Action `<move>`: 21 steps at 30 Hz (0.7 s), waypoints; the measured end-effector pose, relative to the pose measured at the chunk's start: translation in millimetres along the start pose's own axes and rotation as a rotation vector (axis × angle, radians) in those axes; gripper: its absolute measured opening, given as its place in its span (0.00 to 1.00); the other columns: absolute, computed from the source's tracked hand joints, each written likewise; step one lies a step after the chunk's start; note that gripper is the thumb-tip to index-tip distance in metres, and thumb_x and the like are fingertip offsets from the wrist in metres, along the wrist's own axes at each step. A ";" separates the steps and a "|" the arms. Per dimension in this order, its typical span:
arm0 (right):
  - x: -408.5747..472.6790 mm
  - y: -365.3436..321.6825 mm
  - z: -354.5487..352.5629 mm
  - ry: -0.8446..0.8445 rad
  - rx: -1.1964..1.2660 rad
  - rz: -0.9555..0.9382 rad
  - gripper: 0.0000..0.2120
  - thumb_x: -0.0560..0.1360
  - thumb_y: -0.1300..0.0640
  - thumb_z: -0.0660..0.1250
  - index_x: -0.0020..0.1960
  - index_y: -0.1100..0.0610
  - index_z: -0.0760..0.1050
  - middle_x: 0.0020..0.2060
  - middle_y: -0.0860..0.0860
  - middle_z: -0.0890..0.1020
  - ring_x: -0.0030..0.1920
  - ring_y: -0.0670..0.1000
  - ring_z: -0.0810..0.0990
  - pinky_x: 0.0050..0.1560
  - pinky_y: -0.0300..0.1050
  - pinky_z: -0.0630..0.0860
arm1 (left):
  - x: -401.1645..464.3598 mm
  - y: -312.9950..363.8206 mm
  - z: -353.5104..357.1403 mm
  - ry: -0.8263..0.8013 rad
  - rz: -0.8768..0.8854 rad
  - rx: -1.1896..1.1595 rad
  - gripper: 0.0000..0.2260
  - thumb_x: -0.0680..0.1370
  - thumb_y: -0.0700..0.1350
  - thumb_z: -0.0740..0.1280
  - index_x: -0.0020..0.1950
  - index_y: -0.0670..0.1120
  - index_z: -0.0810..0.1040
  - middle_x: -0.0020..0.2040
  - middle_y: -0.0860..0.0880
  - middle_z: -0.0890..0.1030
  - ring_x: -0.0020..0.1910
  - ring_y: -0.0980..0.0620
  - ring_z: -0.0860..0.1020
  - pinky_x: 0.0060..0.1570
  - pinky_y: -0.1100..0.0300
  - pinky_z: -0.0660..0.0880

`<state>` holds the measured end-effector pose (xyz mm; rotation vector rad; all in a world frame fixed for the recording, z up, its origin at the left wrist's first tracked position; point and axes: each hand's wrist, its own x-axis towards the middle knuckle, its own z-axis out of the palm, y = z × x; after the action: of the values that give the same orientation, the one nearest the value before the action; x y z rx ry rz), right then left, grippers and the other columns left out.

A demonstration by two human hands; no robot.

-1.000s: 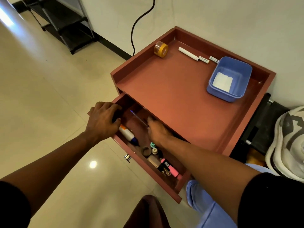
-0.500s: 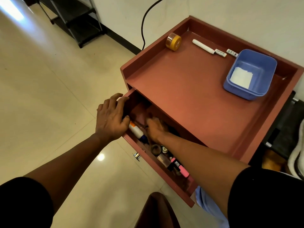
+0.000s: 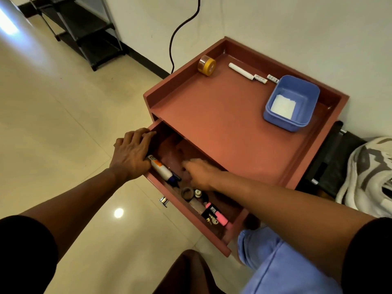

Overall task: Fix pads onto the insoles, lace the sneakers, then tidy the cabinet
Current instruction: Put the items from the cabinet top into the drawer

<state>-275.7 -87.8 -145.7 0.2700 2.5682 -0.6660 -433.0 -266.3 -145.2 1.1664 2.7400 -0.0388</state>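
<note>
The red-brown cabinet (image 3: 212,124) has its top drawer (image 3: 186,219) pulled out. My left hand (image 3: 131,153) grips the drawer's left front corner, fingers curled over the rim. My right hand (image 3: 197,172) reaches inside the drawer near its middle and is blurred, so whether it holds anything is unclear. In the drawer lie a white glue tube with a blue cap (image 3: 162,170), a brown tape ring (image 3: 187,193), small caps and a pink highlighter (image 3: 217,216). On the cabinet top are a yellow tape roll (image 3: 206,65), a white marker (image 3: 241,71) and a blue tub (image 3: 305,92) holding white pads (image 3: 283,107).
A metal knob (image 3: 164,201) sticks out of the drawer front. A black cable (image 3: 180,28) hangs down the wall behind the cabinet. A black shelf rack (image 3: 84,32) stands at far left. A grey-white sneaker (image 3: 367,172) rests at right beside a black chair frame.
The view has shifted, so the cabinet sits further right. My right hand has moved a little deeper and rightward inside the drawer. My left hand keeps its grip on the drawer corner.
</note>
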 end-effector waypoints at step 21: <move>-37.5 68.3 -143.7 0.652 -0.121 -0.014 0.12 0.80 0.57 0.65 0.61 0.56 0.80 0.55 0.56 0.83 0.53 0.57 0.81 0.53 0.48 0.78 | 70.8 97.9 -95.6 0.368 0.314 -0.215 0.10 0.82 0.50 0.66 0.60 0.51 0.82 0.57 0.52 0.82 0.54 0.53 0.79 0.53 0.56 0.75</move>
<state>-279.1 40.5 -44.4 0.4962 3.2154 -0.4753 -424.3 -139.4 -58.4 1.6582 2.7192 0.5449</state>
